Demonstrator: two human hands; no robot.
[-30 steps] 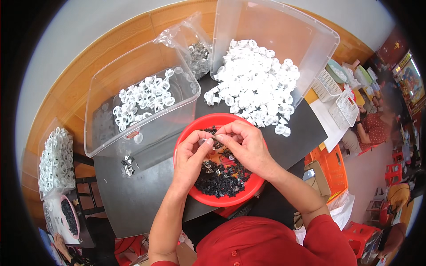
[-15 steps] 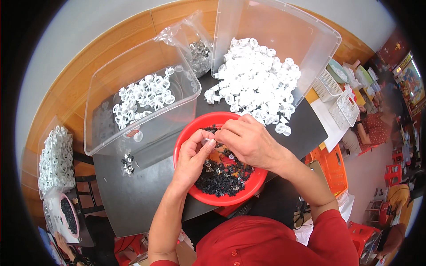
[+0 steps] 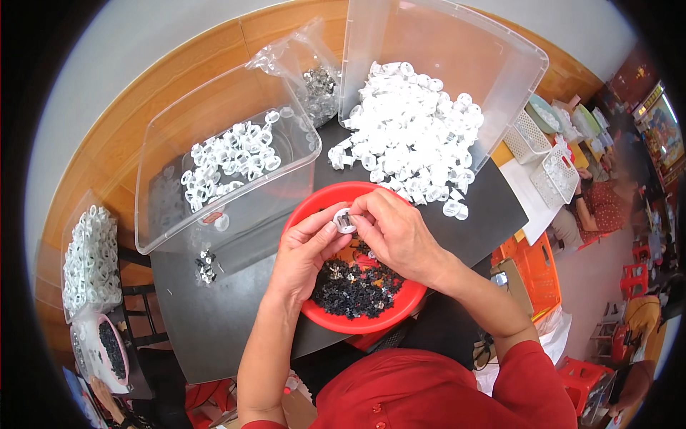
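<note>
Over one red bowl [image 3: 314,314], the left hand [image 3: 304,254] and right hand [image 3: 396,232] pinch one white ring [image 3: 344,220] together.

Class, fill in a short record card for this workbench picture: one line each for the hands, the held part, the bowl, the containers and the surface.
Left hand: left hand pinches the small white ring from the left
Right hand: right hand grips the same ring from the right
Bowl: red bowl under both hands, holding small black parts
Left container: clear bin, partly filled with white rings
Right container: tilted clear bin, white rings spilling onto the table
Surface: dark tabletop
</note>
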